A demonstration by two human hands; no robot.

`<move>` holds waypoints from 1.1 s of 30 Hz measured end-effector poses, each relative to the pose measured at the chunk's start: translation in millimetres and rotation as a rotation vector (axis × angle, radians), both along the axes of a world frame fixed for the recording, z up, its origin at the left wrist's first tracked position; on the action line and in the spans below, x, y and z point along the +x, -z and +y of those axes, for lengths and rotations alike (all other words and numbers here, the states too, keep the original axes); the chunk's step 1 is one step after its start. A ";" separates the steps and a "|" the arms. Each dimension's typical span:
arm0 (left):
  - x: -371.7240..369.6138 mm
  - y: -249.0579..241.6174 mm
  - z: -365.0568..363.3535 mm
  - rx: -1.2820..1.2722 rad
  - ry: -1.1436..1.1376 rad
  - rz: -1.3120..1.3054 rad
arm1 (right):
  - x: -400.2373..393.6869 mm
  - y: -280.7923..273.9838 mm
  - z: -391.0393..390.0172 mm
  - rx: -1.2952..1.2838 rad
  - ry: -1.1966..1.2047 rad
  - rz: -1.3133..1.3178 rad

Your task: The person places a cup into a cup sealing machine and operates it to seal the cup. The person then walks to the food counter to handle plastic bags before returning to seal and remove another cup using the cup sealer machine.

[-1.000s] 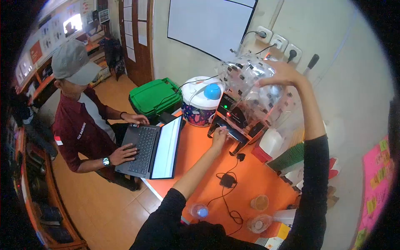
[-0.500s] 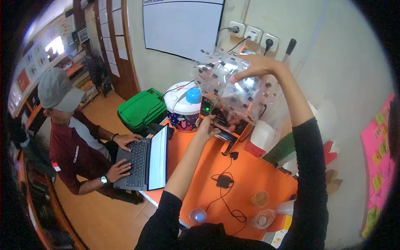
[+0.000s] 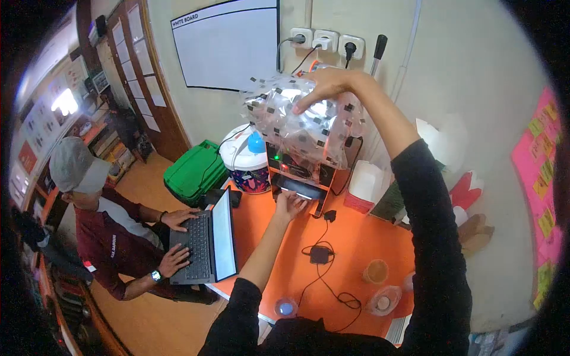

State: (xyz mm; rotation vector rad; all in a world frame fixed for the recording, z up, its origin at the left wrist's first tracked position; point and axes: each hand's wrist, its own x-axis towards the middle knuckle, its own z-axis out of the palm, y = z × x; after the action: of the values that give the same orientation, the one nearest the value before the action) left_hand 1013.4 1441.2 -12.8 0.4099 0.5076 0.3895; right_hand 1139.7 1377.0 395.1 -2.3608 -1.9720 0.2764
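An orange-and-black cup sealing machine (image 3: 328, 175) with a green light stands against the wall. Clear plastic film with black squares (image 3: 285, 121) lies bunched over its top. My right hand (image 3: 329, 85) reaches over and grips this film from above, its thumb pressed on the front; the other fingers are partly hidden behind it. Low at the machine's front, my left hand (image 3: 289, 206) has its fingers closed at the edge of the black tray (image 3: 301, 187), palm turned up. A long lever with a black grip (image 3: 380, 47) rises behind the machine.
Left of the machine stand a white rice cooker (image 3: 246, 163) and a green case (image 3: 196, 172). Another person types on a laptop (image 3: 208, 249). Paper food boxes (image 3: 368, 184) are stacked at right. A black adapter with cable (image 3: 319, 254) and plastic cups (image 3: 376, 271) lie on the orange table.
My left hand has shifted from the machine's left front side to the tray's front edge. The right hand stays on the film. The view has turned slightly right.
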 end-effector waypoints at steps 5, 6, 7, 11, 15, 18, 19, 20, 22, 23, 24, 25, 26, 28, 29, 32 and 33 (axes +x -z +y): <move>-68.4 -6.9 -15.6 0.047 0.007 0.135 | 6.8 4.7 5.2 0.004 -0.053 0.066; -82.6 -6.5 -20.7 0.050 0.004 0.143 | 6.0 4.9 3.8 0.018 -0.061 0.086; -95.8 -6.5 -25.9 0.037 0.011 0.145 | 5.4 6.0 2.2 0.031 -0.067 0.106; -131.0 -11.6 -43.6 0.012 0.016 0.174 | 17.6 14.0 13.2 -0.007 -0.028 0.095; -151.7 -0.9 -51.9 0.016 0.022 0.088 | 21.2 17.8 16.0 0.010 0.003 0.109; -159.1 4.5 -56.4 0.024 0.007 0.125 | 26.9 22.9 18.2 -0.008 0.043 0.131; -162.7 8.8 -56.7 0.027 0.013 0.125 | 28.1 22.8 19.6 -0.015 0.057 0.138; -165.8 11.4 -56.7 0.025 0.007 0.097 | 28.3 21.1 21.1 -0.022 0.069 0.144; -167.5 15.9 -52.1 0.024 0.003 0.067 | 30.1 18.1 24.7 -0.037 0.091 0.156; -168.9 11.3 -52.0 0.062 0.027 0.142 | 28.4 14.6 22.7 -0.036 0.096 0.157; -169.0 7.2 -53.5 0.099 0.051 0.217 | 24.5 9.3 18.2 -0.091 0.109 0.106; -164.4 3.6 -54.4 0.098 0.058 0.220 | 19.8 6.5 14.9 -0.147 0.123 0.057; -154.6 -2.9 -55.7 0.508 -0.097 0.512 | 25.3 9.2 22.5 -0.151 0.126 0.061; -132.7 -98.2 -67.9 1.351 -0.289 0.491 | 38.3 10.9 37.2 -0.226 0.117 0.039; -121.7 -146.0 -74.1 1.708 -0.493 0.538 | 39.9 10.6 38.6 -0.250 0.111 0.044; -73.7 -236.0 -44.7 2.268 -0.597 0.427 | 34.4 3.9 35.3 -0.319 0.098 0.021; -58.1 -250.2 -33.3 2.370 -0.578 0.456 | 32.0 1.2 33.9 -0.335 0.096 0.011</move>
State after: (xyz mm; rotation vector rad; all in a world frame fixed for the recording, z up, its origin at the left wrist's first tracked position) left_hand 955.3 1407.9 237.4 2.7114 0.3502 1.3987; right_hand 1171.6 1410.9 393.9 -2.6305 -1.9298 0.6608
